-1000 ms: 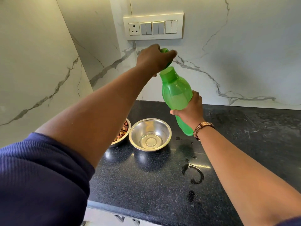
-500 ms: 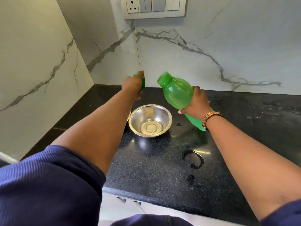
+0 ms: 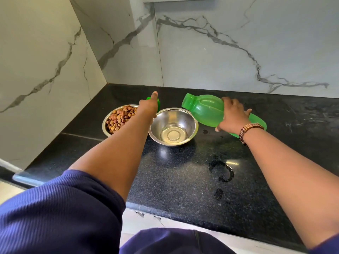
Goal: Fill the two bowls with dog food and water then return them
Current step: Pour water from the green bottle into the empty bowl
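The water step is in hand: the right hand [image 3: 231, 114] has its grip wrapped around the middle of the green bottle [image 3: 207, 109], which is uncapped and tilted well over, its open mouth pointing at the empty steel bowl [image 3: 173, 126] and hovering just above that bowl's right rim. No stream shows, and the bowl looks dry or nearly so, so I judge pouring is about to start. The left hand [image 3: 149, 106] hangs over the bowl's far left rim, its grip closed on the green cap [image 3: 158, 102], of which only slivers show. Just left of the empty bowl, touching or nearly so, sits the other bowl [image 3: 108, 119], already full of dog food [image 3: 120, 118]. Both stand on the black table [image 3: 183, 180], where a wet ring [image 3: 222, 171] lies nearer the person than the empty bowl. The next move calls for tipping the neck lower over the bowl's middle, slowly, lest water splash past the rim
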